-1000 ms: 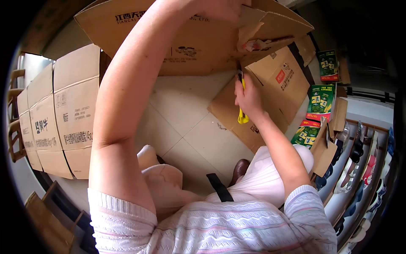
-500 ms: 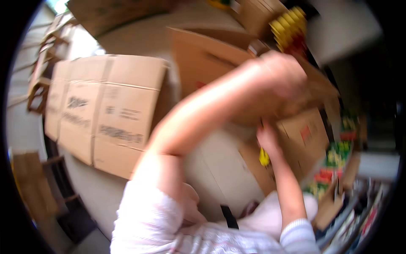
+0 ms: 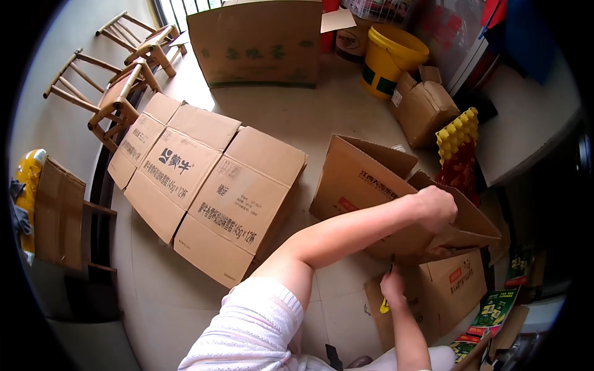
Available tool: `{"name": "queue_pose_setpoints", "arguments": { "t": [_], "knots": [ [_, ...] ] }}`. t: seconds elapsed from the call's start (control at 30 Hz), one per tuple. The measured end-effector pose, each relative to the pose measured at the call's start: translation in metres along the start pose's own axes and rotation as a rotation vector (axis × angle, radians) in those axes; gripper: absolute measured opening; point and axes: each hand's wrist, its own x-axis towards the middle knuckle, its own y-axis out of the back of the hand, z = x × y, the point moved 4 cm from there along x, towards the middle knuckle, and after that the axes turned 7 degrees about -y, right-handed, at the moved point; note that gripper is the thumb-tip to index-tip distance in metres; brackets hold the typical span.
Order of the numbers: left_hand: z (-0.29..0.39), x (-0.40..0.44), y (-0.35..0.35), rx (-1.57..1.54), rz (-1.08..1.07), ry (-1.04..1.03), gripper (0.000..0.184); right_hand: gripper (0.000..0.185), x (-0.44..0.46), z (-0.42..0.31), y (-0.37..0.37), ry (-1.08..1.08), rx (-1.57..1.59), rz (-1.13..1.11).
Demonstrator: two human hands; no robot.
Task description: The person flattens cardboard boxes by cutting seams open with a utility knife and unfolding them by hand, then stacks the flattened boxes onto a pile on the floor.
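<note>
The open cardboard box [image 3: 352,185] stands tilted directly under the left hand [image 3: 437,209], which is closed around its upper edge, gripping it; the fingertips are hidden. The right hand [image 3: 393,284], below and nearer the body, is wrapped around a yellow cutter [image 3: 384,305], its tip pointing up at the box's lower edge; whether the two touch cannot be told. Beneath the right hand and to its right, a folded cardboard piece [image 3: 459,285] lies on the floor [image 3: 291,114]. Right of it are green printed packs [image 3: 495,307]. Beyond the left hand stand a yellow egg tray [image 3: 458,137], a small carton [image 3: 427,111] and a yellow bucket [image 3: 396,52]. Well left of both hands lies a large creased cardboard sheet [image 3: 204,179], with bamboo chairs [image 3: 117,93] past it.
</note>
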Motion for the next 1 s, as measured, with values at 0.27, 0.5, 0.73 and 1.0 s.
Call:
{"name": "queue_pose_setpoints", "arguments": {
  "t": [0.27,0.5,0.73,1.0],
  "knots": [
    [0.023,0.0,-0.011,0.09,-0.033,-0.122,0.013,0.047,0.015,-0.046,0.074,-0.22,0.163,-0.39],
    [0.013,-0.005,0.003,0.054,0.022,-0.049,0.015,0.044,0.017,0.011,0.016,0.087,-0.165,-0.077],
    [0.012,-0.013,0.023,0.067,0.102,-0.076,0.016,0.037,-0.02,0.002,0.054,-0.048,-0.252,-0.17],
    [0.011,-0.021,0.047,0.002,0.252,-0.063,0.017,0.037,-0.008,0.044,0.099,0.143,-0.267,-0.008]
  ]
}}
